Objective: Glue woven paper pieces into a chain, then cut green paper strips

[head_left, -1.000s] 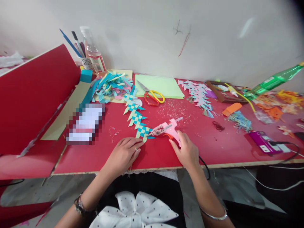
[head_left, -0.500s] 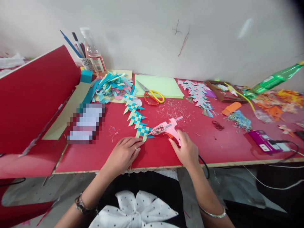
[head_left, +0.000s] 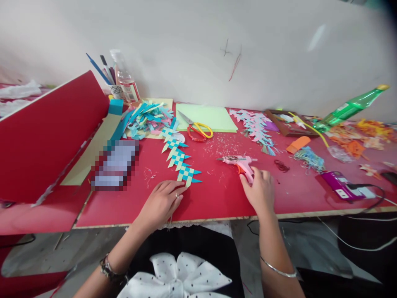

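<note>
Red laminate runs the full width of the table (head_left: 217, 203) where you sit, your left hand (head_left: 161, 203) lying palm down near the front edge, fingers loosely curled, their tips touching the near end of a woven blue-and-green paper chain (head_left: 180, 159) without gripping it. Your right hand (head_left: 260, 192) rests just beside it on the right, fingers folded around the handle of a pink glue gun (head_left: 240, 162), which lies on the tabletop with its nozzle pointing left toward the chain but well clear of it; the thumb is hidden, so you cannot tell how firm the hold is. The chain stretches diagonally away from your left hand toward a heap of blue and pink paper strips (head_left: 145, 118). To the right of the gun, a purple power strip (head_left: 338, 182) sits near the table's front edge with a dark cable plugged in. Farther back, scissors (head_left: 197, 128) with yellow and red handles lie on a pale green sheet (head_left: 214, 116), and a second woven chain in pink and blue (head_left: 256, 126) lies just right of that sheet. At the far left corner a cup of pens (head_left: 114, 87) and a clear bottle (head_left: 125, 80) stand against the wall, while a green bottle (head_left: 347, 108) leans at the far right.
</note>
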### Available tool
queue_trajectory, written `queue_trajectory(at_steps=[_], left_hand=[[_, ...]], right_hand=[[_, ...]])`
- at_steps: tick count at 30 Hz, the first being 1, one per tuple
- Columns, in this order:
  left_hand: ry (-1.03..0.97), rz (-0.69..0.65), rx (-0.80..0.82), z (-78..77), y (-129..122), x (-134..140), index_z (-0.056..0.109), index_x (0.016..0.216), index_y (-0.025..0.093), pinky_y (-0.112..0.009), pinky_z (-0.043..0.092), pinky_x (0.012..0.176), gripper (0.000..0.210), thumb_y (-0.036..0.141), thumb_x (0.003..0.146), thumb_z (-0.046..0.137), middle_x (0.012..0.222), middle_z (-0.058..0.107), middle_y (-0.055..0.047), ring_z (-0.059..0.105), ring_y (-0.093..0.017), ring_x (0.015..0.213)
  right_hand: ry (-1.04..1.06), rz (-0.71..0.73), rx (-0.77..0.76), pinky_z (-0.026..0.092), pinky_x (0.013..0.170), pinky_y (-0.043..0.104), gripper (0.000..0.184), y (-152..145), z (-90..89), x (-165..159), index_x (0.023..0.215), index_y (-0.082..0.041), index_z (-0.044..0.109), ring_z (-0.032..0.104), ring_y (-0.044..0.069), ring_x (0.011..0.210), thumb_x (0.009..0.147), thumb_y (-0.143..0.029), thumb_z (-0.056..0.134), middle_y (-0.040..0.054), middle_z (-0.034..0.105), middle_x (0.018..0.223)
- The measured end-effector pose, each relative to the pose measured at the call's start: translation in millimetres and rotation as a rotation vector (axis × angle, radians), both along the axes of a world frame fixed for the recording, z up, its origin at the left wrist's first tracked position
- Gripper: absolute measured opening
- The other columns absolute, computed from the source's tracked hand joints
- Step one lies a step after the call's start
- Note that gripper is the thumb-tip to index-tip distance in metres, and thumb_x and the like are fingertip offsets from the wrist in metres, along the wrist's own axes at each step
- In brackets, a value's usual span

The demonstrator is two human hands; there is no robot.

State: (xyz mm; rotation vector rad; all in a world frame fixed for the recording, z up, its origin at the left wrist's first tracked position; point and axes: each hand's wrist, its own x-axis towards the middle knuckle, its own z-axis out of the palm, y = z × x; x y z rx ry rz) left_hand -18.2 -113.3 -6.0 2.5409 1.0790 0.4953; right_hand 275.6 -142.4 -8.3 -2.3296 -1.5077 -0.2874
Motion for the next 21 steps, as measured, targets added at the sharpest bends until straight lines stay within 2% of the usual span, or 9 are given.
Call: queue_trajectory(at_steps=[3, 5, 8, 9, 11, 13, 15, 18, 21], left_hand=[[-0.050, -0.005, -0.013, 3.6, -3.7, 1.3, 0.048, 0.121, 0.021, -0.040, 0.036, 0.094, 0.036, 0.023, 0.090, 0.031, 0.121, 0.052, -0.006, 0.045, -0.020, 0.109], [-0.112, -0.032, -0.012, 8.9, -7.7, 4.5, 0.043, 0.125, 0.023, -0.041, 0.033, 0.098, 0.038, 0.022, 0.090, 0.030, 0.128, 0.045, -0.006, 0.039, -0.020, 0.117], [-0.250, -0.066, -0.014, 21.0, -14.0, 12.1, 0.033, 0.131, 0.029, -0.044, 0.025, 0.103, 0.041, 0.023, 0.091, 0.028, 0.142, 0.026, -0.004, 0.023, -0.022, 0.128], [-0.304, -0.072, -0.026, 25.3, -15.6, 14.8, 0.030, 0.132, 0.031, -0.045, 0.023, 0.104, 0.042, 0.025, 0.091, 0.027, 0.144, 0.019, -0.002, 0.019, -0.023, 0.130], [-0.408, -0.078, -0.080, 32.9, -17.4, 19.2, 0.029, 0.133, 0.033, -0.046, 0.021, 0.105, 0.042, 0.029, 0.091, 0.024, 0.146, 0.011, 0.000, 0.014, -0.024, 0.132], [-0.504, -0.067, -0.157, 37.4, -17.2, 21.1, 0.030, 0.132, 0.033, -0.046, 0.021, 0.105, 0.041, 0.031, 0.092, 0.022, 0.147, 0.011, 0.001, 0.015, -0.025, 0.132], [-0.579, -0.043, -0.235, 38.5, -15.7, 20.1, 0.032, 0.131, 0.033, -0.043, 0.022, 0.105, 0.041, 0.028, 0.092, 0.022, 0.146, 0.014, 0.001, 0.017, -0.023, 0.132], [-0.620, -0.003, -0.275, 35.5, -13.6, 15.3, 0.038, 0.128, 0.031, -0.040, 0.021, 0.106, 0.040, 0.024, 0.092, 0.024, 0.143, 0.023, 0.001, 0.022, -0.021, 0.130], [-0.573, 0.020, -0.221, 32.5, -13.0, 9.6, 0.046, 0.123, 0.029, -0.039, 0.021, 0.106, 0.038, 0.024, 0.092, 0.025, 0.139, 0.032, 0.000, 0.027, -0.020, 0.128]], right_hand=[[0.089, 0.119, 0.183, 0.037, 0.085, 0.046, 0.034, -7.2, 7.7, -26.2, 0.106, -0.013, 0.053, 0.044, 0.030, 0.102, 0.080, -0.034, 0.045, 0.0166, 0.051, 0.105], [0.334, 0.379, 0.236, 0.037, 0.090, 0.042, 0.028, -15.6, 15.4, -56.1, 0.105, -0.017, 0.051, 0.047, 0.024, 0.104, 0.081, -0.029, 0.043, 0.0120, 0.053, 0.103], [0.729, 0.701, 0.129, 0.038, 0.095, 0.037, 0.040, -28.6, 28.1, -104.5, 0.120, -0.022, 0.040, 0.045, 0.020, 0.112, 0.080, -0.026, 0.047, 0.0085, 0.049, 0.119], [0.859, 0.778, 0.099, 0.039, 0.094, 0.035, 0.047, -31.6, 31.7, -118.1, 0.124, -0.023, 0.034, 0.045, 0.019, 0.113, 0.080, -0.026, 0.048, 0.0081, 0.047, 0.122], [1.126, 0.911, 0.062, 0.042, 0.092, 0.033, 0.045, -34.4, 37.0, -138.3, 0.124, -0.025, 0.032, 0.048, 0.018, 0.111, 0.081, -0.025, 0.047, 0.0065, 0.048, 0.122], [1.339, 0.928, 0.033, 0.045, 0.086, 0.031, 0.042, -33.5, 39.5, -148.8, 0.124, -0.025, 0.033, 0.053, 0.016, 0.101, 0.083, -0.026, 0.044, 0.0061, 0.052, 0.115], [1.438, 0.877, -0.017, 0.048, 0.076, 0.027, 0.036, -30.8, 39.8, -151.7, 0.121, -0.024, 0.037, 0.057, 0.014, 0.087, 0.085, -0.027, 0.042, 0.0048, 0.058, 0.102], [1.373, 0.824, -0.067, 0.046, 0.063, 0.022, 0.021, -27.6, 38.8, -148.3, 0.102, -0.021, 0.053, 0.056, 0.012, 0.071, 0.085, -0.026, 0.042, 0.0019, 0.060, 0.083], [1.233, 0.774, -0.029, 0.043, 0.058, 0.020, 0.017, -26.8, 38.5, -141.8, 0.085, -0.018, 0.059, 0.054, 0.011, 0.064, 0.084, -0.027, 0.045, 0.0007, 0.060, 0.073]])
